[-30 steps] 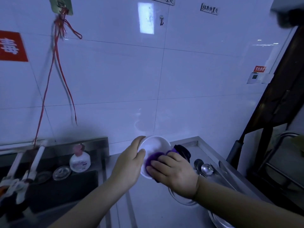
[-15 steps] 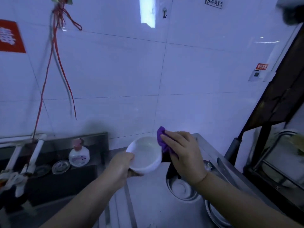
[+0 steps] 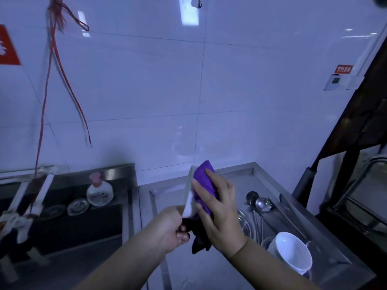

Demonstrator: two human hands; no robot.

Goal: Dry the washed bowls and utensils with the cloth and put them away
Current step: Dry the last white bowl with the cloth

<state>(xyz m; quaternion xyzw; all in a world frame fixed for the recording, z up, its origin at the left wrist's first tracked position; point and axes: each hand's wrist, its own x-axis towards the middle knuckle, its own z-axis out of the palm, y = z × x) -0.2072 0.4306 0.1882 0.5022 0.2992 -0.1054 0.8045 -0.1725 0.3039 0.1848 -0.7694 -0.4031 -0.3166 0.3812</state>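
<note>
My left hand (image 3: 171, 229) grips the dark handle of a cleaver (image 3: 188, 193), whose wide blade stands upright above the steel counter (image 3: 188, 266). My right hand (image 3: 217, 210) presses a purple cloth (image 3: 204, 181) flat against the right face of the blade; the cloth's dark tail hangs below my wrist. A white bowl (image 3: 291, 254) lies tilted on its side in a steel dish at the lower right. Two steel ladles (image 3: 262, 204) and a steel bowl (image 3: 244, 223) lie on the counter behind my right hand.
A dark sink (image 3: 73, 227) is at the left, with a soap bottle (image 3: 99, 191) and small round dishes (image 3: 78, 206) on its back ledge. Red cords (image 3: 54, 59) hang down the tiled wall. A dark frame (image 3: 356, 122) bounds the right side.
The white bowl has left my left hand and now lies at the lower right. My left hand now holds the cleaver, and my right hand has the cloth on its blade.
</note>
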